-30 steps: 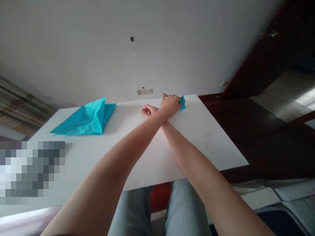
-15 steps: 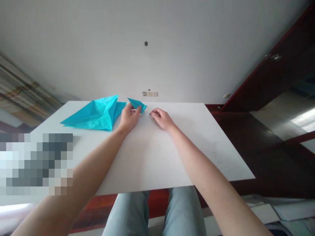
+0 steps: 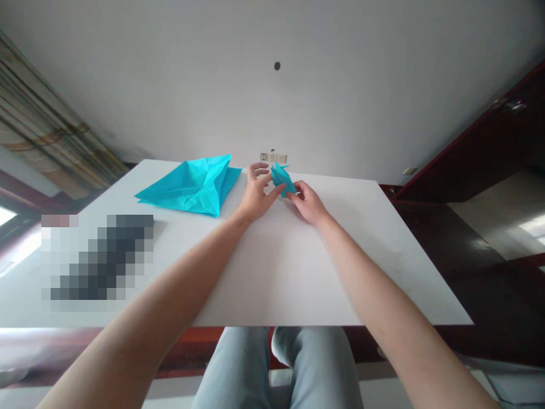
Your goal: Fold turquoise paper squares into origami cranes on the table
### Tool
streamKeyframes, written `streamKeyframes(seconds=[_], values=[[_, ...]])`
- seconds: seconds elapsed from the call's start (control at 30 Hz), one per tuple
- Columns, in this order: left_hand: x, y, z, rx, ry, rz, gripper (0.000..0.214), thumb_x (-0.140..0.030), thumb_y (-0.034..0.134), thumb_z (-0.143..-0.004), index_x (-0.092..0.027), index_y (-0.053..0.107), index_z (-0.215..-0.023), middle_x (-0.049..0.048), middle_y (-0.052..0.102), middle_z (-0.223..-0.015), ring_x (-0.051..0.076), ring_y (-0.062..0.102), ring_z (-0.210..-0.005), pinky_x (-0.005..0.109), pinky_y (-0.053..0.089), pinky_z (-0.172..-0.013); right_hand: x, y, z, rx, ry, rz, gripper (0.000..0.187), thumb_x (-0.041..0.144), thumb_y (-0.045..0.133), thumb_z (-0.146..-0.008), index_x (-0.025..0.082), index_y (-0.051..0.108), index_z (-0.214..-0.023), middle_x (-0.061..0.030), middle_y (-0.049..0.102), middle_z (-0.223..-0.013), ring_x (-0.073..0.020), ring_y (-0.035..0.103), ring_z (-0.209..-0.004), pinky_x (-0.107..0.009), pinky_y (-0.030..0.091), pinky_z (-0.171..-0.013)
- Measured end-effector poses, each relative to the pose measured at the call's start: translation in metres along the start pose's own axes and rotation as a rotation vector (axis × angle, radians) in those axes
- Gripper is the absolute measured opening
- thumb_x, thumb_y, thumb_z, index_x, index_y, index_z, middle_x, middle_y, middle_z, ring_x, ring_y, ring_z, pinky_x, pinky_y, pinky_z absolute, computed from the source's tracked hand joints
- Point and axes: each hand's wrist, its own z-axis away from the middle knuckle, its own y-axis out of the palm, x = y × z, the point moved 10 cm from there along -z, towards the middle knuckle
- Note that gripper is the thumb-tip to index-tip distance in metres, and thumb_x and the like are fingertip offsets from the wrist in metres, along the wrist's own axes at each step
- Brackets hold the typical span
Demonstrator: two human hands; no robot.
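A small folded piece of turquoise paper [image 3: 281, 178] is held just above the far middle of the white table [image 3: 272, 267]. My left hand [image 3: 255, 196] touches its left side with thumb and fingers, the other fingers spread upward. My right hand [image 3: 309, 201] pinches its lower right corner between thumb and fingertips. A larger folded turquoise paper shape [image 3: 192, 186] lies on the table just left of my left hand.
A blurred dark patch [image 3: 97, 257] sits on the table's left part. A wall with a socket strip [image 3: 273, 157] stands right behind the table. Dark floor and a dark red door lie to the right. My knees show below the near edge.
A second ago my arms were crossed, one hand on the small paper at the far right. It was then carried left toward the large shape; now both hands hold it at the middle.
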Motion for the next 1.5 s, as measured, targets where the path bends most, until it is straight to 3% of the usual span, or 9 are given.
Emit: streamKeyframes(seconds=[0.1,0.2,0.33,0.43,0.57,0.83,1.03,1.27,1.5], values=[[0.012,-0.001,0.002,-0.048,-0.121,0.137,0.047,-0.028,0.088,-0.097,-0.024,0.067,-0.139,0.0158,0.053,-0.164,0.019,0.078,-0.119,0.034,0.069,-0.098,0.004,0.0,0.002,0.012,-0.01,0.013,0.028,0.053,0.074,-0.095,0.027,0.066,-0.102,-0.002,0.077,-0.102,-0.0191,0.058,-0.077,-0.037,0.047,-0.076],[0.027,0.005,0.003,-0.053,-0.271,0.335,0.077,-0.033,0.088,-0.096,-0.028,0.044,-0.16,0.0157,0.067,-0.154,0.011,0.08,-0.085,0.029,0.068,-0.081,0.006,0.001,0.003,0.021,-0.026,0.032,0.025,0.051,0.072,-0.099,0.028,0.066,-0.104,-0.002,0.078,-0.104,-0.0188,0.057,-0.075,-0.036,0.046,-0.073],[0.028,0.021,-0.002,0.098,-0.288,0.454,0.035,-0.04,0.082,-0.103,-0.018,0.067,-0.125,0.0102,0.084,-0.111,0.018,0.083,-0.093,0.031,0.067,-0.089,0.004,0.002,0.002,0.03,-0.036,0.014,0.025,0.047,0.074,-0.099,0.029,0.064,-0.112,-0.0027,0.077,-0.108,-0.0181,0.059,-0.074,-0.037,0.049,-0.075],[0.027,0.016,-0.006,0.093,-0.261,0.393,0.027,-0.044,0.082,-0.101,-0.018,0.075,-0.108,0.0075,0.084,-0.1,0.02,0.079,-0.094,0.03,0.065,-0.09,0.001,-0.001,0.002,-0.005,-0.027,-0.021,0.036,0.049,0.078,-0.097,0.032,0.061,-0.124,-0.0032,0.075,-0.112,-0.0182,0.059,-0.074,-0.037,0.051,-0.073],[0.021,0.011,-0.006,0.096,-0.246,0.317,0.033,-0.05,0.074,-0.105,-0.018,0.08,-0.11,0.0061,0.084,-0.097,0.019,0.073,-0.087,0.028,0.062,-0.081,-0.001,-0.004,0.002,-0.028,0.001,-0.097,0.043,0.056,0.074,-0.101,0.034,0.056,-0.133,-0.0043,0.074,-0.122,-0.0176,0.059,-0.072,-0.037,0.052,-0.069],[0.006,0.019,0.0,0.21,-0.225,0.282,0.046,-0.056,0.069,-0.106,-0.016,0.083,-0.122,0.0095,0.086,-0.108,0.021,0.074,-0.085,0.028,0.062,-0.073,0.004,-0.009,0.0,-0.067,-0.053,-0.079,0.037,0.058,0.071,-0.103,0.033,0.062,-0.128,-0.0047,0.073,-0.11,-0.0217,0.065,-0.082,-0.038,0.054,-0.075],[0.007,0.017,0.0,0.207,-0.239,0.245,0.048,-0.058,0.064,-0.11,-0.016,0.083,-0.122,0.0066,0.083,-0.092,0.018,0.067,-0.069,0.028,0.058,-0.066,0.005,-0.013,0.0,-0.085,-0.049,-0.084,0.037,0.054,0.073,-0.102,0.034,0.059,-0.129,-0.0033,0.073,-0.105,-0.0236,0.07,-0.088,-0.038,0.054,-0.074],[0.001,0.017,-0.001,0.221,-0.181,0.187,0.043,-0.052,0.061,-0.111,-0.018,0.086,-0.117,0.0096,0.086,-0.11,0.021,0.071,-0.084,0.028,0.06,-0.075,0.01,-0.016,0.001,-0.123,-0.117,-0.091,0.034,0.06,0.075,-0.1,0.032,0.061,-0.114,-0.0057,0.071,-0.107,-0.0258,0.069,-0.101,-0.04,0.055,-0.081],[0.003,0.023,0.003,0.284,-0.219,0.236,0.05,-0.057,0.059,-0.111,-0.016,0.084,-0.123,0.0057,0.078,-0.087,0.016,0.061,-0.064,0.026,0.053,-0.061,0.011,-0.019,0.002,-0.153,-0.077,-0.039,0.05,0.078,0.072,-0.098,0.03,0.066,-0.11,-0.0069,0.075,-0.108,-0.0246,0.065,-0.094,-0.039,0.054,-0.08]])
